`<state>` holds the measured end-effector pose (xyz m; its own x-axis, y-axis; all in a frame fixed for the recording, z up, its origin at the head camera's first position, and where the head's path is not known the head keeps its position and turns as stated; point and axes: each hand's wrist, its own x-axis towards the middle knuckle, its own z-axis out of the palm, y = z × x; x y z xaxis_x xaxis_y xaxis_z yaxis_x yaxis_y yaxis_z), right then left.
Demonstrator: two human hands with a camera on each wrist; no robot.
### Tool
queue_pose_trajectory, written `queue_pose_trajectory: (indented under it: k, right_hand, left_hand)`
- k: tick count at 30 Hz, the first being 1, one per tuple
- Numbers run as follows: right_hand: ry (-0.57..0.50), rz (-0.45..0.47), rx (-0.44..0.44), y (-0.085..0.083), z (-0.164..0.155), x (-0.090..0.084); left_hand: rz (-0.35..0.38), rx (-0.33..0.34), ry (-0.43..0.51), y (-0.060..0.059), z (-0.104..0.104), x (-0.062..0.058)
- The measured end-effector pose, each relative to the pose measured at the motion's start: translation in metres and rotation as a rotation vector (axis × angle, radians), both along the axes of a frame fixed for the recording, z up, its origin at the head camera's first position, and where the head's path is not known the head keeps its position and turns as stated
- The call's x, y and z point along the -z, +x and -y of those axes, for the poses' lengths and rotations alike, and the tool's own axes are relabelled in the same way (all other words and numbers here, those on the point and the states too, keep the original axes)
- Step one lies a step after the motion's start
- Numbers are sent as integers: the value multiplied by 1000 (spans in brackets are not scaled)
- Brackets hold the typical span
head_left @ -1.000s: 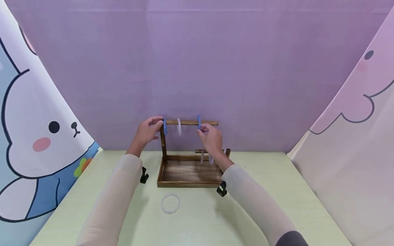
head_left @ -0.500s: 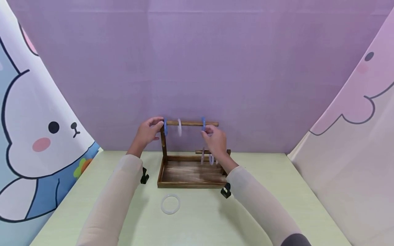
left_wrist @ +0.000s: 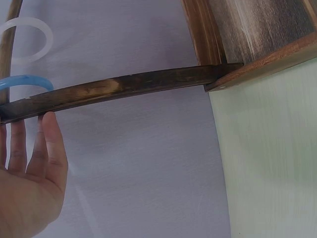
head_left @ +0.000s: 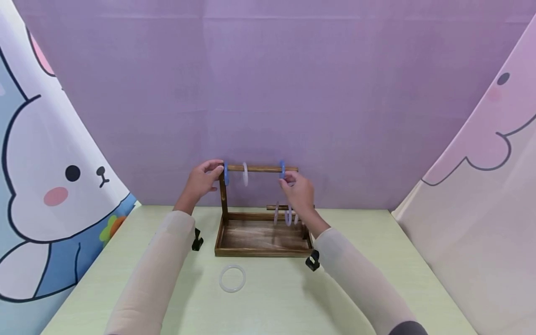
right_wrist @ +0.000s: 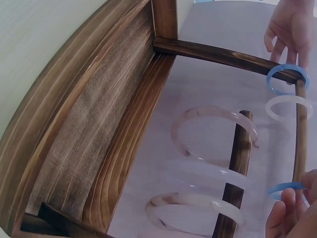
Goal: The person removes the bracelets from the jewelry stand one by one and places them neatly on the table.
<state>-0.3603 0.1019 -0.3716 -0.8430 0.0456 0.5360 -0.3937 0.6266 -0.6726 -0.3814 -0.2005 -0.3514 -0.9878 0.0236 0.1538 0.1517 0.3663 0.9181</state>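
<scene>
A dark wooden bangle stand point(head_left: 264, 252) has an upper bar point(head_left: 264, 169) with a blue bangle point(head_left: 226, 174) by its left post and a whitish bangle point(head_left: 245, 175) farther along. Near the bar's free right end, my right hand point(head_left: 300, 191) pinches another blue bangle point(head_left: 282, 169) between thumb and fingers; the bar still passes through it. My left hand point(head_left: 202, 180) touches the top of the left post point(left_wrist: 114, 88), its fingers fairly straight against the wood in the left wrist view.
Several pale bangles, among them a pinkish one point(right_wrist: 213, 110) and a lavender one point(head_left: 288, 216), hang on the short lower bar point(right_wrist: 240, 144), partly behind my right wrist. A clear whitish bangle point(head_left: 221, 279) lies flat on the pale table point(head_left: 268, 298). A purple cloth point(head_left: 268, 93) hangs behind.
My right hand has slid the blue bangle rightward along the upper bar, toward the free end. My left hand stays at the post.
</scene>
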Motion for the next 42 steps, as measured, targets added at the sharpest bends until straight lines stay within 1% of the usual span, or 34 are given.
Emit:
queue_pose_trajectory:
  k: [6, 12, 22, 31, 37, 42]
  right_hand:
    - [-5, -11, -3, -2, -8, 1]
    - [-4, -5, 15, -1, -14, 1]
    - [-8, 0, 33, -1, -24, -3]
    - [-17, -9, 47, -3, -34, 1]
    - [-8, 1, 66, -4, -42, 5]
    - [-6, -19, 90, -4, -49, 6]
  left_hand:
    - [-14, -2, -1, 0, -2, 2]
    - [-20, 3, -11, -1, -3, 2]
    - [-12, -5, -5, 0, -3, -2]
    - [-1, -11, -11, 0, -5, -3]
    - [8, -6, -7, 0, -5, -2]
    - [13, -6, -3, 0, -6, -1]
